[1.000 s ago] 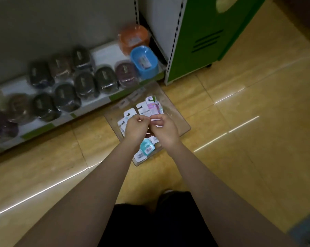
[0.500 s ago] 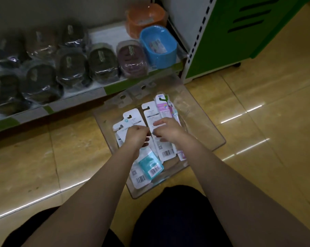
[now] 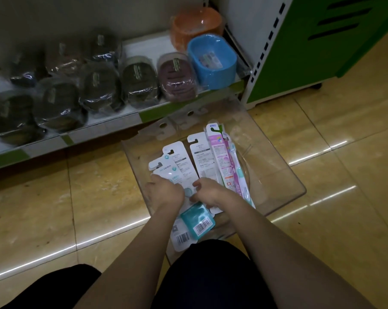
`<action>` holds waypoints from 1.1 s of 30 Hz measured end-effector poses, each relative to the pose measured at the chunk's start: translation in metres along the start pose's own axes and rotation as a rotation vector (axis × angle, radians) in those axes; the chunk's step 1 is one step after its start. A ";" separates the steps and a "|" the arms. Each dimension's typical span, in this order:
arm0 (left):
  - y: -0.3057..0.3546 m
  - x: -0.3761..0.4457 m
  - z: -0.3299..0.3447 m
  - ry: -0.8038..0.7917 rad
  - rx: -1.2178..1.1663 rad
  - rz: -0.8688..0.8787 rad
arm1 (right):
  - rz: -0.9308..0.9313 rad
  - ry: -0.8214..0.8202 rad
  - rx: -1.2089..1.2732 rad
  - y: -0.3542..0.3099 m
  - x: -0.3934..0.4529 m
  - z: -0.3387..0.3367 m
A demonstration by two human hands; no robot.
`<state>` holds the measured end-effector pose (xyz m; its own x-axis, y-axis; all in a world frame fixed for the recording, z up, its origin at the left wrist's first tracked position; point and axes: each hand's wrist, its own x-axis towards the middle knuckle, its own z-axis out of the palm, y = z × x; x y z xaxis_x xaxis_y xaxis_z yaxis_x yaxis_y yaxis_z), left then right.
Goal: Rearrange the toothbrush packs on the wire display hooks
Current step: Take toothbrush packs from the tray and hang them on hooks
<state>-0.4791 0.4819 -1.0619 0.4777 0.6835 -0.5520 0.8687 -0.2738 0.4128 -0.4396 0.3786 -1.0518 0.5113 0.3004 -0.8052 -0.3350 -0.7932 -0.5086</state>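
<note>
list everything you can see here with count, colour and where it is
clear plastic tray: one, transparent, on the tiled floor
white card-backed packs: several, white, fanned in the tray
pink toothbrush pack: one, right of the white packs
teal boxed pack: one, near edge of the tray
dark wrapped oval dishes: about ten, on the low shelf
blue plastic tub: one, shelf's right end
orange plastic tub: one, behind the blue
green cabinet: one, upper right
left hand: grips packs
right hand: grips packs
</note>
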 end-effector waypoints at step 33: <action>0.068 -0.043 -0.076 -0.284 -0.858 0.067 | -0.254 0.461 0.014 -0.066 -0.069 -0.028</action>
<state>-0.4505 0.4852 -0.9543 0.6371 0.4604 -0.6182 0.4957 0.3694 0.7860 -0.4307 0.3958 -0.9542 0.8720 0.2149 -0.4399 -0.1646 -0.7175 -0.6768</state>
